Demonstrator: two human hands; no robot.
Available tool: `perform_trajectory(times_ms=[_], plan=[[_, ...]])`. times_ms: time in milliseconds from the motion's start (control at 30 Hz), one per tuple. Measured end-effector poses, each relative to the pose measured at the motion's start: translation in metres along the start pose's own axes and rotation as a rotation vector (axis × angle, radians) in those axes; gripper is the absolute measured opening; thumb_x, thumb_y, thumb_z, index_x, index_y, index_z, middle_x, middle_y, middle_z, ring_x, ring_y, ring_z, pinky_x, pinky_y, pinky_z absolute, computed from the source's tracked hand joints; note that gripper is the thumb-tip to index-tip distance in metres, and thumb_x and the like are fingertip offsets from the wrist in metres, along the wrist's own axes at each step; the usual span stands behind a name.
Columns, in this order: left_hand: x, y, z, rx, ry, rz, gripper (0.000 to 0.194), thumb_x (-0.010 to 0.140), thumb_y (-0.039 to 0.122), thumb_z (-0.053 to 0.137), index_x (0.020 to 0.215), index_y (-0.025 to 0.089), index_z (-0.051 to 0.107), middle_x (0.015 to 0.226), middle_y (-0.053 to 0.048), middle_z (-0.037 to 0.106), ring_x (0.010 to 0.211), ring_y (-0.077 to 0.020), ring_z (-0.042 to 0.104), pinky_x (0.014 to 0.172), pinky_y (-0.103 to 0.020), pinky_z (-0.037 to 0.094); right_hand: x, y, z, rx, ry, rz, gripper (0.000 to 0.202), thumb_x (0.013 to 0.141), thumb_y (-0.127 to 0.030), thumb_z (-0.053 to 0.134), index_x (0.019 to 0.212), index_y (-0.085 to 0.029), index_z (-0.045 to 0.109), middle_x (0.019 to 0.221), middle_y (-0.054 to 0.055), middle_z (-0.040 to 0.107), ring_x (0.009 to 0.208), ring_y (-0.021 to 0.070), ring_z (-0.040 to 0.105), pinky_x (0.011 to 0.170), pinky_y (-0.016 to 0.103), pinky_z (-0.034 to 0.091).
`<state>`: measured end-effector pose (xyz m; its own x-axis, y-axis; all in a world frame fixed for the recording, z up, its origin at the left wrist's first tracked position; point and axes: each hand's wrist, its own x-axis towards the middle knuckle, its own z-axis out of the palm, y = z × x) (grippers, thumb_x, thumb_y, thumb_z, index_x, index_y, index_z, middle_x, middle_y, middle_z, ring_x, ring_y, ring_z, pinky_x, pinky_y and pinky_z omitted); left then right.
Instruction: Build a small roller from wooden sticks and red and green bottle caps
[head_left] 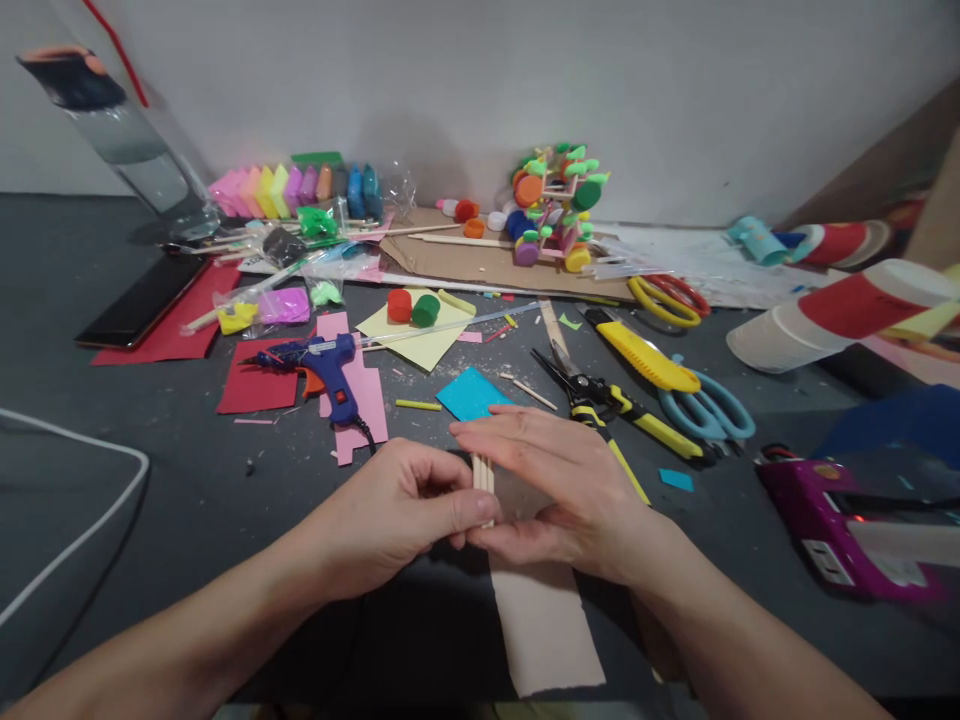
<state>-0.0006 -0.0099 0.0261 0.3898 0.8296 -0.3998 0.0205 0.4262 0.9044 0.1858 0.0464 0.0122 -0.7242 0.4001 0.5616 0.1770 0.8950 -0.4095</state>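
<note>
My left hand (401, 505) and my right hand (555, 480) meet low in the middle of the head view. Together they pinch a few thin wooden sticks (484, 473) held upright side by side. My left thumb and fingers close on the sticks from the left. The fingers of my right hand lie flat across their tops while its thumb presses from below. A strip of brown cardboard (544, 625) lies on the dark table (187, 500) right under my hands. A blue paper square (472, 393) sits just beyond my fingertips.
A blue glue gun (330, 365) lies on pink paper to the left. Snips (592, 395), a yellow utility knife (645, 358), blue scissors (709, 410) and yellow scissors (664, 298) are to the right. A colourful stick-and-cap model (555, 205), clay packs (292, 190), paper cups (832, 315), a phone (139, 300).
</note>
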Motion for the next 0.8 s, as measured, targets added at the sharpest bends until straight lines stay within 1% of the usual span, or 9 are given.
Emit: perform_trajectory(times_ms=[133,267,367,433,533,633,700,800], plan=[[-0.0004,0.0,-0.0004,0.004,-0.008,0.014,0.027,0.081,0.026,0.063,0.056,0.015,0.059,0.052,0.006,0.049,0.048,-0.0056,0.035,0.046,-0.023,0.021,-0.0005,0.0004,0.0013,0.012,0.004,-0.026,0.045,0.082,-0.037,0.078,0.118,-0.014,0.063,0.109,0.011,0.078,0.103,0.0192,0.074,0.102,0.032,0.053],[0.0003,-0.0006,-0.0007,0.009,-0.016,0.045,0.029,0.082,0.027,0.064,0.056,0.015,0.058,0.054,0.005,0.05,0.053,-0.006,0.038,0.05,-0.022,0.026,0.0001,-0.0008,-0.0012,0.002,0.008,-0.029,0.042,0.084,-0.036,0.076,0.117,-0.013,0.064,0.108,0.012,0.078,0.103,0.0192,0.073,0.099,0.031,0.055],[0.0009,-0.0006,-0.0004,0.005,0.03,0.07,0.025,0.083,0.033,0.064,0.068,0.013,0.065,0.055,0.007,0.047,0.049,-0.0052,0.033,0.046,-0.021,0.022,0.0014,-0.0016,-0.0025,-0.005,0.013,-0.025,0.039,0.086,-0.034,0.074,0.117,-0.015,0.064,0.109,0.012,0.077,0.103,0.02,0.073,0.098,0.032,0.056],[0.0013,-0.0007,-0.0001,0.008,0.061,0.069,0.027,0.084,0.037,0.063,0.071,0.013,0.066,0.053,0.008,0.044,0.045,-0.0044,0.028,0.042,-0.022,0.017,0.0024,-0.0017,-0.0023,0.004,0.007,-0.031,0.035,0.087,-0.033,0.073,0.116,-0.016,0.064,0.109,0.011,0.078,0.103,0.0198,0.073,0.098,0.032,0.056],[0.0019,-0.0017,-0.0002,0.008,0.081,0.039,0.035,0.082,0.042,0.066,0.063,0.013,0.061,0.053,0.005,0.047,0.044,-0.0038,0.03,0.041,-0.022,0.016,0.0028,-0.0012,-0.0018,0.02,-0.016,-0.029,0.037,0.089,-0.035,0.072,0.119,-0.015,0.063,0.112,0.012,0.077,0.107,0.0198,0.072,0.099,0.032,0.055],[0.0022,-0.0037,-0.0012,-0.024,0.082,-0.014,0.043,0.078,0.053,0.071,0.067,0.012,0.065,0.052,0.005,0.047,0.043,-0.0038,0.031,0.041,-0.02,0.016,0.0015,-0.0003,-0.0025,0.056,-0.051,0.013,0.047,0.09,-0.044,0.072,0.125,-0.014,0.061,0.116,0.014,0.075,0.112,0.0205,0.07,0.098,0.032,0.055],[0.002,-0.005,-0.0023,-0.059,0.058,-0.053,0.047,0.076,0.057,0.072,0.067,0.012,0.065,0.049,0.006,0.045,0.041,-0.0032,0.029,0.04,-0.02,0.015,0.0,0.0,-0.0031,0.094,-0.068,0.035,0.052,0.088,-0.046,0.073,0.126,-0.014,0.061,0.117,0.014,0.075,0.113,0.0204,0.069,0.098,0.032,0.055],[0.0016,-0.0054,-0.0039,-0.123,0.004,-0.1,0.05,0.074,0.058,0.075,0.06,0.013,0.061,0.049,0.005,0.047,0.04,-0.0022,0.03,0.038,-0.019,0.016,-0.0018,-0.0001,-0.0032,0.132,-0.081,0.023,0.052,0.085,-0.046,0.076,0.122,-0.012,0.063,0.117,0.014,0.075,0.113,0.0202,0.069,0.101,0.031,0.052]])
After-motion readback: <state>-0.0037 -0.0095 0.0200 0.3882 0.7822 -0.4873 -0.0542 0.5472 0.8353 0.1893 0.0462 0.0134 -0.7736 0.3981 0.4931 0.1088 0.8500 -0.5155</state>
